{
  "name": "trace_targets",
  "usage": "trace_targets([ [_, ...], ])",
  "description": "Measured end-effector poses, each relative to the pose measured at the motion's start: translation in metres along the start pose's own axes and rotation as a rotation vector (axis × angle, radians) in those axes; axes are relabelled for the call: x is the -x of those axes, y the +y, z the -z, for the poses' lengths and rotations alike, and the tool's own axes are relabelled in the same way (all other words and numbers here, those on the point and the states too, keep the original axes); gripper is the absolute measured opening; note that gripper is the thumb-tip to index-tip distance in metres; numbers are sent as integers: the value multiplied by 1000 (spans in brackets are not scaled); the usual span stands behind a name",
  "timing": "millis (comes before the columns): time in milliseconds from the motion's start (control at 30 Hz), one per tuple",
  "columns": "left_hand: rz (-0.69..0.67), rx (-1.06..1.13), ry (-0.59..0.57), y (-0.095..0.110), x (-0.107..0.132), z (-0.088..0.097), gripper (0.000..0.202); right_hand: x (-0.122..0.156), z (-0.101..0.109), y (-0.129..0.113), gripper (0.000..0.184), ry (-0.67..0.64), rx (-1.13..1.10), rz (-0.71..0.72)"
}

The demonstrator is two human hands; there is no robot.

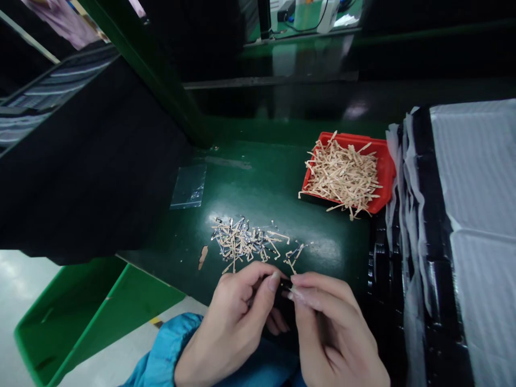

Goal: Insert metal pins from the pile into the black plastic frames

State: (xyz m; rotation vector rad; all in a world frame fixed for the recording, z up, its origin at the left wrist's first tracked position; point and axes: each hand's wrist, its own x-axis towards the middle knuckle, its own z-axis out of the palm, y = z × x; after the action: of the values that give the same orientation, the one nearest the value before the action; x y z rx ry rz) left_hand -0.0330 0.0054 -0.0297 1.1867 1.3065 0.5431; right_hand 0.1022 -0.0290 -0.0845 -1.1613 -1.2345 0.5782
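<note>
The left hand (pixel 229 317) and the right hand (pixel 338 322) meet fingertip to fingertip, both pinching a small dark piece (pixel 285 284); it lies nearer the body than the red bin (pixel 387 172) and to its left. Most of the piece is covered by the fingers (its shape cannot be made out).

Just beyond the fingertips, left of the red bin and closer to the body, a small cluster (pixel 295 255) of thin strips lies on the green surface (pixel 258 172). A larger loose pile (pixel 242 242), mixing beige with dark, shiny strips, lies further left of the bin, with a brown scrap (pixel 202 257) beyond it.

The red bin itself is heaped with beige strips (pixel 342 172), several poking over its rim. Well to its left, a clear zip bag (pixel 189 187) lies flat; whether it holds anything is hard to tell.

Right of the bin, black trays (pixel 435 285) layered with white sheets (pixel 479 166) run out of view. Far to the bin's left, below the surface, stands a green crate (pixel 149 298), cut by the surface's edge, its interior too shadowed to read. Beyond, a pink sleeve (pixel 68 24) is cut off.
</note>
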Motion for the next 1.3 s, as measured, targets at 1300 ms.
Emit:
trace_targets([
  [1300, -68, 300, 33, -9, -4, 0, 37, -1, 16, 7, 6, -120, -3, -444],
])
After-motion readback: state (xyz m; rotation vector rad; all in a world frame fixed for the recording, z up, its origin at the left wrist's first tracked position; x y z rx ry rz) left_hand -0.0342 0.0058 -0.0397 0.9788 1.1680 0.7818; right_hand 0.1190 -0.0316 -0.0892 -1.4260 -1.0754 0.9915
